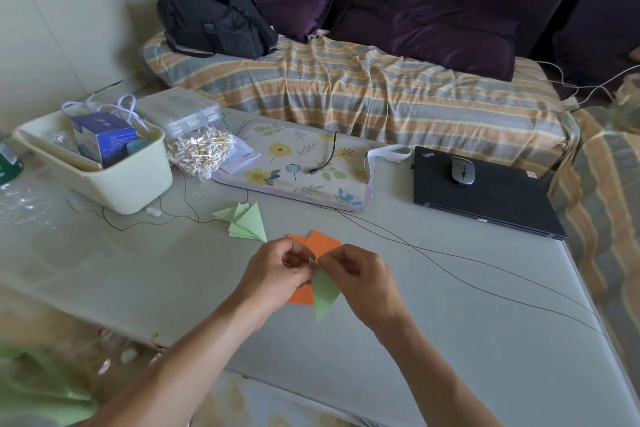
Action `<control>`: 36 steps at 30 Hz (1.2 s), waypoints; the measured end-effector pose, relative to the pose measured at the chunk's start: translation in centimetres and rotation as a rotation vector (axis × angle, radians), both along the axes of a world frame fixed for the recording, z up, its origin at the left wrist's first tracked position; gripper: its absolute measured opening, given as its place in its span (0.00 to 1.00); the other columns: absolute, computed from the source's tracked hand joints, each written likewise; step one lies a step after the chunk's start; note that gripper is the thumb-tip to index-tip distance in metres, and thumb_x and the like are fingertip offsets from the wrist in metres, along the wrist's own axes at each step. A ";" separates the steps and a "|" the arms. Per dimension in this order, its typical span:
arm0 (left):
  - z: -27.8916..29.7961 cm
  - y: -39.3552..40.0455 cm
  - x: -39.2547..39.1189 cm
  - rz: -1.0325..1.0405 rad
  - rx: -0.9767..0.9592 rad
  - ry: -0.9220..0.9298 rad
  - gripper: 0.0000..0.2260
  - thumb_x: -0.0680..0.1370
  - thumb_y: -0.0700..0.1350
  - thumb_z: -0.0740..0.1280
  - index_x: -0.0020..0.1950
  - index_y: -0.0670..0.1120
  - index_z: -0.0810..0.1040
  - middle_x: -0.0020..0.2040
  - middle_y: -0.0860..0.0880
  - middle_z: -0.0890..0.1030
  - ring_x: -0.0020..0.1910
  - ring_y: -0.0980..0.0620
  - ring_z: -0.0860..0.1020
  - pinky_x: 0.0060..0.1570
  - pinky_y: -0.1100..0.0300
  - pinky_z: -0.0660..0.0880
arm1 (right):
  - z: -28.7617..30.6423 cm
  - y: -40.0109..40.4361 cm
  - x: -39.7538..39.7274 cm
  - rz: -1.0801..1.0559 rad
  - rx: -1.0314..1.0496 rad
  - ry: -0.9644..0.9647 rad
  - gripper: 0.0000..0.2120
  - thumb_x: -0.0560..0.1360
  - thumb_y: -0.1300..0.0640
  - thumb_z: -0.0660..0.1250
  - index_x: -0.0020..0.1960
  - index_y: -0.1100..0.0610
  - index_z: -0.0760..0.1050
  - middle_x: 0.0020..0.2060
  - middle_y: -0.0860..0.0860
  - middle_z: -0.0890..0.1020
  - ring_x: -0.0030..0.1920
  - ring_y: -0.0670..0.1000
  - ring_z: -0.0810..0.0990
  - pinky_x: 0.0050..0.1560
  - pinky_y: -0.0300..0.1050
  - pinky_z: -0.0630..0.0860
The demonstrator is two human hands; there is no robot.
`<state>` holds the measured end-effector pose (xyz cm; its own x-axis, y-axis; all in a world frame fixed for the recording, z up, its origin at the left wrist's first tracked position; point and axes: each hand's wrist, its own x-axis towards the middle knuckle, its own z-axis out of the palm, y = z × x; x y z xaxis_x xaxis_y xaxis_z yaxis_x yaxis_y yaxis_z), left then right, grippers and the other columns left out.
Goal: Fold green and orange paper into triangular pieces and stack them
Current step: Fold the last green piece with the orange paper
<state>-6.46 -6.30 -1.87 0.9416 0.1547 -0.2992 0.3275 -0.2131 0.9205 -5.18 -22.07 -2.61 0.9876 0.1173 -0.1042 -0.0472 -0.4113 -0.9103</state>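
Both hands [277, 274] pinch green triangle [323, 295] (tip toward viewer).

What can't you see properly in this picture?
- Top of the green triangle, head view: both hands' fingers cover it.
- Orange paper: hands hide its middle, so the sheet count is unclear.
- Blue box print: too small.
- Green thing at bottom left: blurred, cut off by the edge.

One head-worn wide-angle view looks forward and steeply down over the pale grey-green glass-topped table [450, 305], close enough that both forearms enter from the bottom edge. It faces a dark purple sofa with a striped orange-and-grey cover [346, 80] beyond the table's far edge. Lens distortion bends the edges, so the corners probably mislead.
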 end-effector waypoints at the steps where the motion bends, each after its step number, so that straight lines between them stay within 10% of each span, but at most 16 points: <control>1: 0.0 0.0 0.0 0.014 -0.003 -0.005 0.04 0.74 0.36 0.73 0.45 0.45 0.82 0.36 0.47 0.82 0.34 0.53 0.82 0.36 0.64 0.78 | -0.1 0.0 0.0 0.008 -0.015 0.011 0.05 0.76 0.53 0.72 0.41 0.51 0.83 0.36 0.44 0.85 0.37 0.40 0.81 0.39 0.32 0.74; 14: 0.0 0.0 0.6 0.181 -0.062 -0.023 0.02 0.78 0.38 0.71 0.46 0.44 0.82 0.36 0.50 0.82 0.31 0.57 0.81 0.41 0.62 0.80 | -0.2 -0.1 0.0 -0.005 -0.097 0.051 0.07 0.77 0.58 0.68 0.41 0.55 0.81 0.33 0.49 0.84 0.36 0.47 0.84 0.43 0.45 0.78; 36: 1.0 -0.5 -0.5 0.054 -0.137 0.025 0.05 0.76 0.36 0.73 0.41 0.38 0.81 0.33 0.46 0.82 0.28 0.52 0.81 0.27 0.68 0.73 | -0.3 0.1 -0.1 0.032 -0.106 -0.034 0.07 0.77 0.56 0.71 0.41 0.55 0.79 0.29 0.42 0.79 0.31 0.40 0.74 0.34 0.30 0.69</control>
